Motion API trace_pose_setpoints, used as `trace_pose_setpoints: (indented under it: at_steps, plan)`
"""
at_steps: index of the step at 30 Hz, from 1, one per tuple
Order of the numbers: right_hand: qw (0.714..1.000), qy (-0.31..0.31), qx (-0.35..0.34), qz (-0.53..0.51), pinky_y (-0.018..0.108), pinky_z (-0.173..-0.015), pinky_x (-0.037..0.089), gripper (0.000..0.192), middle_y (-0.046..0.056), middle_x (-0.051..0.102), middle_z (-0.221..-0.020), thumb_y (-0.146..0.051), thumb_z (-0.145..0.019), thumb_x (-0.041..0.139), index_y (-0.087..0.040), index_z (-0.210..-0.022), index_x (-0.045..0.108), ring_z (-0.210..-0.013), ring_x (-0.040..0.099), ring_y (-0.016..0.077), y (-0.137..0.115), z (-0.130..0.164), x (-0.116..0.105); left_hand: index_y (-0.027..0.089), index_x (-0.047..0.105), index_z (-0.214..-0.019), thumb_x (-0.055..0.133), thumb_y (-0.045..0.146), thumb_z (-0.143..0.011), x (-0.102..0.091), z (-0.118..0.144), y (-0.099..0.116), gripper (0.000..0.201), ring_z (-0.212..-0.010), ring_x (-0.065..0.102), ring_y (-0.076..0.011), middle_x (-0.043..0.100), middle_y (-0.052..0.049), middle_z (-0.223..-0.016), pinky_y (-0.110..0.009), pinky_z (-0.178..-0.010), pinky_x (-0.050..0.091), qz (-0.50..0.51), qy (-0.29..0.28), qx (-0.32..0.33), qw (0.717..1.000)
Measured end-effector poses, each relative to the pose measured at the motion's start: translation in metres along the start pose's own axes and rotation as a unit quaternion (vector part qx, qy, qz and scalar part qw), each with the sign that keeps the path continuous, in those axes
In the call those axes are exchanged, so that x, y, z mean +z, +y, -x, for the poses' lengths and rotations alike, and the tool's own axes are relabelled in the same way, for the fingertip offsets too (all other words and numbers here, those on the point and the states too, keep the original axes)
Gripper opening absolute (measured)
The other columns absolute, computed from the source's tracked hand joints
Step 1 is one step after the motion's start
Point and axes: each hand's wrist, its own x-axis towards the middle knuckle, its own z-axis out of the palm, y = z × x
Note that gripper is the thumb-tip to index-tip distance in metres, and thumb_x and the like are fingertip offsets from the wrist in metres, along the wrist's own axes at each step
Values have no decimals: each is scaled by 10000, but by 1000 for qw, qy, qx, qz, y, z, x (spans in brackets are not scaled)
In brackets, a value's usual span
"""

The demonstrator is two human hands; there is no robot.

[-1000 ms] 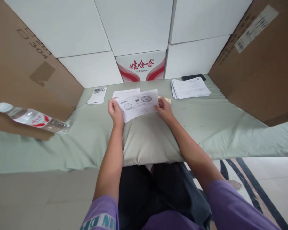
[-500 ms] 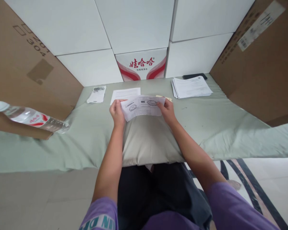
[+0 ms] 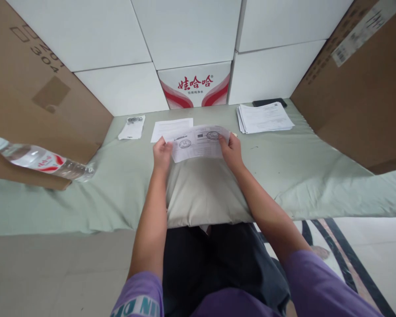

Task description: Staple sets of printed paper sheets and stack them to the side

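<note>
Pale green sheet [image 3: 284, 171] covers work surface, beige pillow [image 3: 201, 193] as pad near its front edge. Stamped paper [image 3: 198, 141] held above pillow's far end — left hand [image 3: 161, 155] and right hand [image 3: 230, 152] pinch opposite edges, keeping it taut. Paper stack [image 3: 265, 118] waits beyond, right.

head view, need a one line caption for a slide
Both hands, left hand and right hand, hold a stamped paper sheet over a pillow.

Both hands [image 3: 198, 152] have lowered the stamped sheet [image 3: 198, 141] toward the pillow [image 3: 201, 193].
</note>
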Motion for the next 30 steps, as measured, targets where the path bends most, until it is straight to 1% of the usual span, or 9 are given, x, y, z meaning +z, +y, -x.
trace_pose_setpoints:
  at_steps: [1,3,5,9,13,16,20,25,30]
  plan:
    - [1000,-9,1,-4,408,-923,536,513,71,722,-967,-700,-912,550,-223,-994,720,-975,651,267,0,0,-1,190,686,-826,683,668,-818,-1,0,-1,478,-943,712,-262,685,-59,-817,-344,-779,566,-7,-11,-5,1000]
    - [1000,-23,0,-16,416,-944,535,529,75,726,-992,-709,-905,556,-223,-1018,732,-1014,656,277,1,-1,-2,172,701,-827,715,679,-786,-2,0,-5,508,-944,714,-260,704,-64,-816,-342,-798,571,12,-3,-3,1000]
    - [999,-31,-1,-20,427,-963,532,544,80,729,-1000,-717,-906,545,-226,-1029,744,-1047,656,284,4,-1,-3,171,723,-892,727,681,-773,0,1,-12,524,-1013,719,-261,743,-83,-910,-349,-864,578,40,3,-10,999]
    - [995,-92,-1,-24,470,-991,526,567,89,750,-1007,-733,-871,579,-223,-1031,766,-1041,676,298,15,-4,-3,162,753,-985,831,620,-683,4,2,-29,554,-1072,730,-289,776,-135,-1059,-399,-940,590,81,-55,-74,992]
    - [993,-111,-10,-25,498,-1024,511,559,96,763,-1053,-714,-884,573,-220,-1057,771,-1067,684,302,24,-6,-3,151,768,-994,828,609,-692,6,3,-41,552,-1071,736,-296,786,-150,-1071,-444,-987,584,81,-67,-89,990]
    - [992,-126,-14,-22,509,-1041,504,533,106,766,-1055,-684,-885,593,-212,-1057,775,-1094,682,313,28,-6,-4,150,767,-995,866,594,-644,5,2,-41,575,-1069,737,-304,792,-146,-1054,-462,-1008,576,53,-89,-93,990]
    - [993,-122,-3,7,496,-1044,509,508,105,771,-1070,-646,-908,575,-206,-1068,772,-1103,681,308,32,-7,-5,157,769,-979,854,588,-673,6,2,-39,536,-1059,741,-305,795,-140,-1027,-458,-998,584,40,-94,-89,991]
    - [992,-123,1,10,529,-1052,502,479,103,773,-1064,-624,-913,575,-211,-1058,769,-1099,684,319,36,-8,-8,154,773,-962,865,563,-666,6,2,-40,514,-1038,744,-308,795,-143,-1032,-460,-992,586,38,-100,-90,990]
    - [990,-139,10,16,525,-1061,505,463,94,771,-1092,-616,-899,594,-213,-1057,758,-1105,684,308,40,-11,-13,145,764,-948,890,501,-636,5,4,-41,490,-1004,748,-315,799,-143,-991,-482,-973,591,16,-151,-110,982]
